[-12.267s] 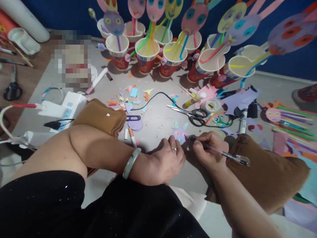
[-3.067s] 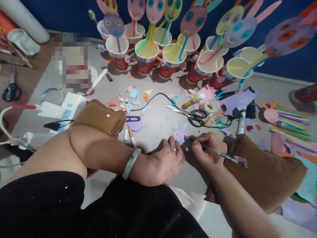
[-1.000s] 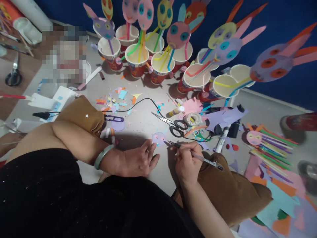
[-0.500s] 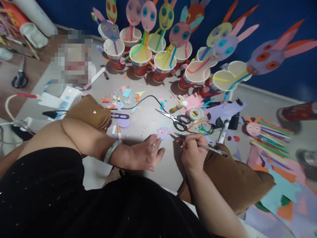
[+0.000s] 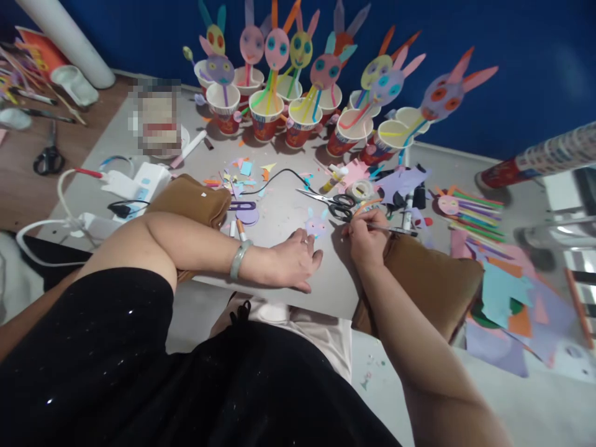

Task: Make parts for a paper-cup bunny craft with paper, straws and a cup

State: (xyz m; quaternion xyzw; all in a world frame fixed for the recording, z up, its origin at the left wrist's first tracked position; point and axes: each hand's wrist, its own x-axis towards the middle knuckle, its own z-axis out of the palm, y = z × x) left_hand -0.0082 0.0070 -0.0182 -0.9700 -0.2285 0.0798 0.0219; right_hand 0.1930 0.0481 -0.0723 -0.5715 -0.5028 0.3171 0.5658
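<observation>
A small purple paper rabbit face (image 5: 315,227) with light blue ears lies on the table. Just below it rests my left hand (image 5: 293,261), open, fingers apart on the tabletop, with a bangle on the wrist; whether a fingertip touches the paper I cannot tell. My right hand (image 5: 370,239) is closed around a pen (image 5: 395,230) to the right of the face, its tip partly lost against the fingers. Black-handled scissors (image 5: 338,203) lie beyond the face, beside a roll of clear tape (image 5: 362,189). A purple paper oval (image 5: 247,215) and a purple utility knife (image 5: 242,205) are left of it.
Paper cups (image 5: 265,127) holding straws topped with rabbit faces line the blue wall. Paper scraps (image 5: 246,167) and a black cable cross the middle. Brown cushions (image 5: 428,279) lie under both arms. A power strip (image 5: 146,186) stands left; coloured straws (image 5: 479,217) and paper sheets (image 5: 505,288) lie right.
The camera view has shifted. My left hand has drawn back from the paper face toward the table's near edge, its fingers more spread. My right hand still holds the pen.
</observation>
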